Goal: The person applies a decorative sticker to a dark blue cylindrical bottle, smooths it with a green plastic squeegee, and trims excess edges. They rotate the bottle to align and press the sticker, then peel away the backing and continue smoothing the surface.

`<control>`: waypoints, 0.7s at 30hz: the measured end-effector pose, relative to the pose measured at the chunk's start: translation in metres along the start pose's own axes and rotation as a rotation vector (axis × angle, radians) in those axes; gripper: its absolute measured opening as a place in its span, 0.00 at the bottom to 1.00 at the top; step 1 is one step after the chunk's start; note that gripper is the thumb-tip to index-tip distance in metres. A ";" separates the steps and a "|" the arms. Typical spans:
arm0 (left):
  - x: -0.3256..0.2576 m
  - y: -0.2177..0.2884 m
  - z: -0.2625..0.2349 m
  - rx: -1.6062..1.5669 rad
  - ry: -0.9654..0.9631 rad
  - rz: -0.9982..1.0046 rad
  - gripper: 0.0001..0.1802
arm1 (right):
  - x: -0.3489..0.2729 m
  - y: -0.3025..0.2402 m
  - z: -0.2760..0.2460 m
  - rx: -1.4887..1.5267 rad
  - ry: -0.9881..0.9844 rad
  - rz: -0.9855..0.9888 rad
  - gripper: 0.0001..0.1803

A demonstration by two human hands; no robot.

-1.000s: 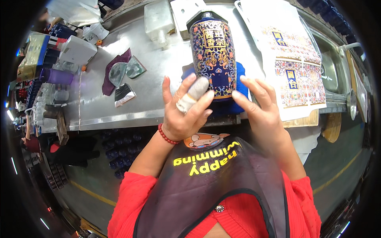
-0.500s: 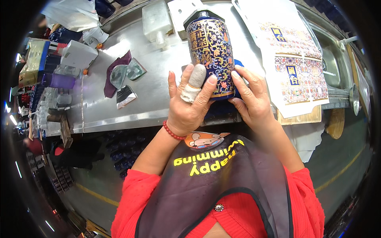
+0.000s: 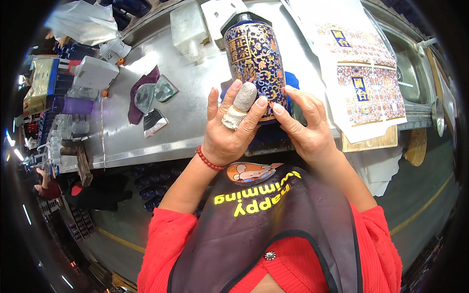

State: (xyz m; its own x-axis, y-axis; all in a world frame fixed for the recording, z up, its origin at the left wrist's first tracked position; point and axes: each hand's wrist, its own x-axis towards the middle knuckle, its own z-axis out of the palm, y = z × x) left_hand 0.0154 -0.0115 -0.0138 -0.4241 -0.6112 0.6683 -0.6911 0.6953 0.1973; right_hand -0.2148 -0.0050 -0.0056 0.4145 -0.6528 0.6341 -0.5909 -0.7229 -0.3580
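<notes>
A dark blue bottle [image 3: 264, 53] with a gold and coloured floral pattern lies between my hands, its neck pointing away from me. My left hand [image 3: 224, 134] holds its lower left side, fingertips pressed on the surface; one finger wears a grey-white cloth cover [image 3: 244, 100] with a band round it. On the lower right side, my right hand [image 3: 312, 132] steadies the bottle with its thumb and fingertips. A blue cloth [image 3: 292, 80] shows beside the bottle, partly hidden by it. The support under the bottle is mostly hidden.
Sheets of patterned labels [image 3: 364, 93] lie to the right, before a metal sink [image 3: 415, 88]. Behind stands a clear glass bottle [image 3: 188, 27]. Dark and glassy scraps [image 3: 141, 95] rest left on the metal table [image 3: 195, 110]. A white box [image 3: 96, 71] and purple container [image 3: 77, 105] stand farther left.
The bottle has shifted slightly left. My right thumb has moved up from its bottom corner onto its lower face. My left hand keeps nearly the same grip.
</notes>
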 end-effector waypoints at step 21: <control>0.009 0.008 0.006 -0.132 0.043 -0.116 0.44 | -0.006 0.003 -0.004 0.110 -0.017 0.188 0.34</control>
State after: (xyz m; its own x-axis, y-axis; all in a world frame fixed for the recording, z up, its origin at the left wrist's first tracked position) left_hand 0.0028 -0.0139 -0.0102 -0.3190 -0.6753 0.6650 -0.6498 0.6666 0.3653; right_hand -0.2224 -0.0025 -0.0076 0.3157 -0.7817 0.5379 -0.5805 -0.6075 -0.5422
